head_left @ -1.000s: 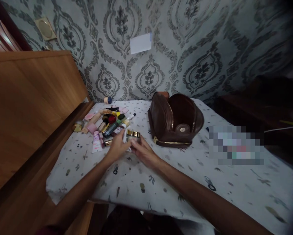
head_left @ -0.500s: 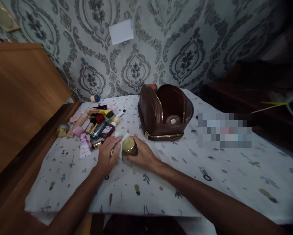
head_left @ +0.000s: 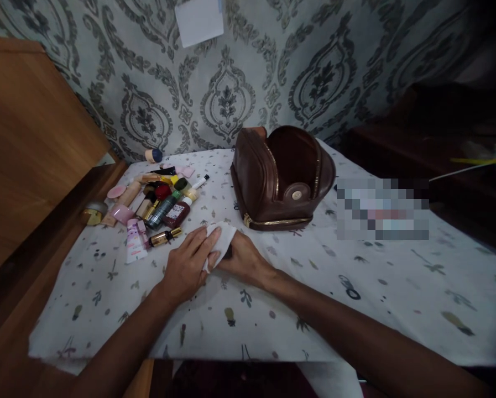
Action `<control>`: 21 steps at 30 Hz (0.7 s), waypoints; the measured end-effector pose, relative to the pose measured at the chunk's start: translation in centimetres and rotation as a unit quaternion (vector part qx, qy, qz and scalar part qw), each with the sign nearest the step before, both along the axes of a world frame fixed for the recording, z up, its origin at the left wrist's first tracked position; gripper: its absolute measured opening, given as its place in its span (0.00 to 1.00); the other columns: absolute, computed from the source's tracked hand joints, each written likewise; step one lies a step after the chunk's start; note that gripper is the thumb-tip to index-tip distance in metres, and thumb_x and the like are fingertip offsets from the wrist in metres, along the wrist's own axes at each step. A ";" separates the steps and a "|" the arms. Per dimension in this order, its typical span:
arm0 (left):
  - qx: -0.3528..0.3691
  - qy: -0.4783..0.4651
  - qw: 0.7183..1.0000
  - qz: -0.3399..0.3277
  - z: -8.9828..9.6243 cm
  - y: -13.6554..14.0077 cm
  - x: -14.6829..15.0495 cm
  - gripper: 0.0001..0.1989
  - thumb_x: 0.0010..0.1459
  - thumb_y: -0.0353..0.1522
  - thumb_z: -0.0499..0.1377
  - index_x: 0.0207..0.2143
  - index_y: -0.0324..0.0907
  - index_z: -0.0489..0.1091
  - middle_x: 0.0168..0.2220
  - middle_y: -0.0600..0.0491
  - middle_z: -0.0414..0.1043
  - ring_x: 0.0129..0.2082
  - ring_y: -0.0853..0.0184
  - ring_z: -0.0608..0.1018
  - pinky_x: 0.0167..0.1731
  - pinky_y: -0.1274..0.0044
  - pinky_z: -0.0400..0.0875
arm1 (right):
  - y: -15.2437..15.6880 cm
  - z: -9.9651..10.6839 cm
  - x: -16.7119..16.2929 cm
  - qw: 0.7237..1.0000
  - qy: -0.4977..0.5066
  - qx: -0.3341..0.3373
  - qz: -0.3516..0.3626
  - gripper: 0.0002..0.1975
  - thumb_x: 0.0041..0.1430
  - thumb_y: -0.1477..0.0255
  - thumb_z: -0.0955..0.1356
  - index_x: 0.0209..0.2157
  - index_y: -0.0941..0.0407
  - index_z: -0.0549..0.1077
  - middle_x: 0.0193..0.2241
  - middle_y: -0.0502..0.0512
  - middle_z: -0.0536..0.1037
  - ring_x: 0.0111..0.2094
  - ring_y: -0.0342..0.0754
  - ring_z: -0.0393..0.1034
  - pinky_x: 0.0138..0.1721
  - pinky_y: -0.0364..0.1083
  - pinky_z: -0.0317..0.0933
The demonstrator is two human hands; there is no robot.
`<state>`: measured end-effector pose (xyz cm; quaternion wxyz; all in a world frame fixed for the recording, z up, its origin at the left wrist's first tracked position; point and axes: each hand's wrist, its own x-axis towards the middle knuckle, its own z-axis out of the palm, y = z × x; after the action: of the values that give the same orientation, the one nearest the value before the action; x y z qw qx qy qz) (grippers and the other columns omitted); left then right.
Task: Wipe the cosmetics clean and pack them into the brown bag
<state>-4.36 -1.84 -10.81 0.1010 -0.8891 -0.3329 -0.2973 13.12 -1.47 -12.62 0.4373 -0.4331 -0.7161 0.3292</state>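
My left hand (head_left: pixel 188 260) is closed on a white wipe (head_left: pixel 222 243), pressing it over the top of a small gold-topped cosmetic container. Only a dark bit of that container (head_left: pixel 228 252) shows beside the wipe. My right hand (head_left: pixel 248 260) is wrapped round it from the right side. Just left of my hands lies a small dark bottle with a gold cap (head_left: pixel 165 236). Behind it several cosmetics are heaped, among them a dark red bottle with a white cap (head_left: pixel 176 214) and a white and pink tube (head_left: pixel 135 241).
An unzipped brown leather cosmetic bag (head_left: pixel 268 188) stands behind my hands, its top gaping. A patterned white cloth (head_left: pixel 272 326) covers the table. Wooden furniture (head_left: pixel 40 127) borders the left, a papered wall the back. Something pixelated (head_left: pixel 382 210) lies at the right.
My left hand has brought the wipe over the container's gold top, which was bare before and is now covered. The view has tilted slightly downward.
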 end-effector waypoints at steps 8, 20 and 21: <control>0.065 0.020 0.995 0.078 -0.8 -0.3 0.1 0.23 0.68 0.36 0.50 0.63 0.38 0.59 0.47 0.40 0.75 0.44 0.59 0.80 0.37 0.76 0.76 | 0.1 -0.1 0.1 0.999 -0.032 -0.016 -0.026 0.16 0.47 0.70 0.73 0.37 0.56 0.66 0.36 0.53 0.74 0.37 0.49 0.67 0.39 0.47 0.62; 0.130 0.076 0.979 0.136 1.1 -0.9 0.5 0.21 0.70 0.42 0.46 0.30 0.40 0.67 0.25 0.52 0.68 0.23 0.68 0.73 0.20 0.76 0.59 | 0.0 -0.4 0.1 1.000 -0.023 -0.001 -0.016 0.26 0.49 0.71 0.73 0.50 0.56 0.67 0.45 0.57 0.75 0.45 0.53 0.70 0.47 0.50 0.64; 0.131 0.076 0.979 0.136 1.2 -0.9 0.5 0.21 0.70 0.42 0.46 0.28 0.41 0.66 0.24 0.53 0.67 0.23 0.68 0.72 0.20 0.75 0.58 | 0.0 -0.6 0.1 1.000 -0.023 0.007 -0.018 0.27 0.48 0.71 0.74 0.51 0.56 0.67 0.46 0.57 0.75 0.46 0.53 0.70 0.48 0.51 0.64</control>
<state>-3.89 -2.71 -9.60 0.2811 -0.8347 -0.4000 -0.2535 13.20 -1.44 -13.20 0.4295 -0.4504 -0.7203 0.3062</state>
